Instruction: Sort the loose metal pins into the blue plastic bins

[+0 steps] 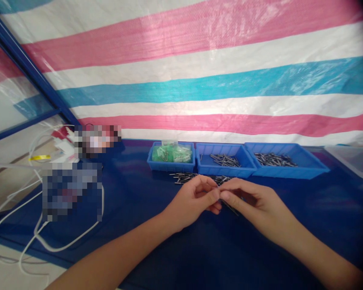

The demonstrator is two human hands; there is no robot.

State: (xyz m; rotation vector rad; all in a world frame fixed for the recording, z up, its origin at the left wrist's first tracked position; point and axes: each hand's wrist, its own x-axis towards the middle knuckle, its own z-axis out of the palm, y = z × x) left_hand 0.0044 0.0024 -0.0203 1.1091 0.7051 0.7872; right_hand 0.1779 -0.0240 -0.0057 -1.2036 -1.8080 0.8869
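My left hand (196, 197) and my right hand (257, 201) meet over the blue table, thumbs and forefingers pinched together at the same spot. Thin metal rods (231, 208) stick out below the fingertips toward the lower right, seemingly from my left hand; the fingers cover their other ends. What my right fingertips pinch is too small and covered to make out. Just behind the hands, a loose pile of thin metal rods (184, 177) lies on the table, partly hidden by them.
Three blue bins stand in a row behind the pile: the left bin (171, 166) holds green-tinted bags, while the middle bin (205, 168) and right bin (308, 167) hold metal rods. A clear plastic container (351, 161) is at far right. White cables (69, 246) loop on the left.
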